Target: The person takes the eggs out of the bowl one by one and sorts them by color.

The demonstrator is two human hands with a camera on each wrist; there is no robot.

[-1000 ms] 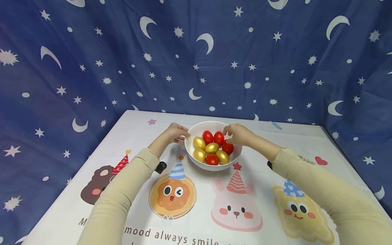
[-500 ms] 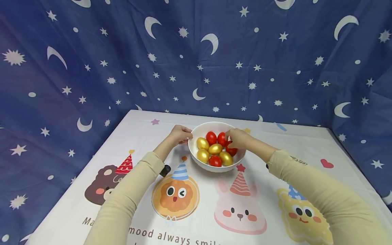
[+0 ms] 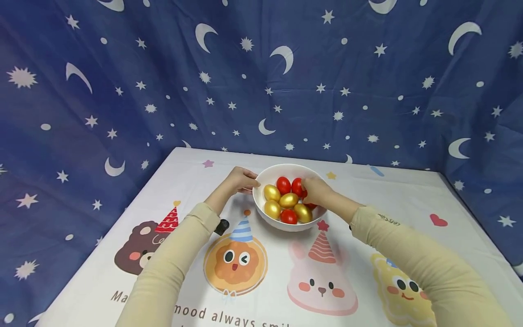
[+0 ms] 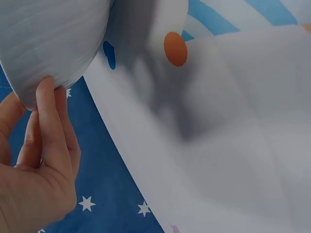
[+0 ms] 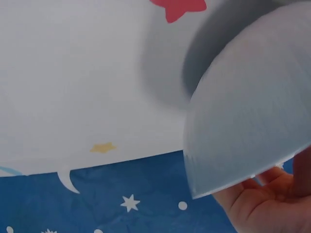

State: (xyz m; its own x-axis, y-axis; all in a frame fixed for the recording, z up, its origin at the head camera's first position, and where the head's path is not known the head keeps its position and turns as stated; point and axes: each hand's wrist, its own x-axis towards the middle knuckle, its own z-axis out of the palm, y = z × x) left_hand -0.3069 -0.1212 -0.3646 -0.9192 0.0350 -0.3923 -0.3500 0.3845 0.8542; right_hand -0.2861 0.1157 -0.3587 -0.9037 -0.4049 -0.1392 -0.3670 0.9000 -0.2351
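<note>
A white bowl (image 3: 261,213) holds several glossy eggs. My left hand (image 3: 242,180) pinches its left rim; in the left wrist view the fingers (image 4: 51,121) lie against the bowl's outer wall. My right hand (image 3: 318,191) reaches over the right rim, its fingers curled around a red egg (image 3: 311,206) that it mostly covers. Beside that lie two red eggs at the back, one of them this red egg (image 3: 283,185), and another red egg (image 3: 289,216) in front. Gold eggs (image 3: 272,209) fill the left and middle. In the right wrist view the bowl wall (image 5: 252,97) hides the fingertips.
The bowl stands toward the back of a white table (image 3: 196,190) printed with cartoon faces. Behind the table hangs a dark blue curtain (image 3: 229,86) with moons and stars. A small black object (image 3: 222,227) shows beside the left sleeve.
My right hand has moved in over the bowl's right side and lower onto the red egg, covering more of it. The left hand stays at the rim. The head view has shifted slightly.
</note>
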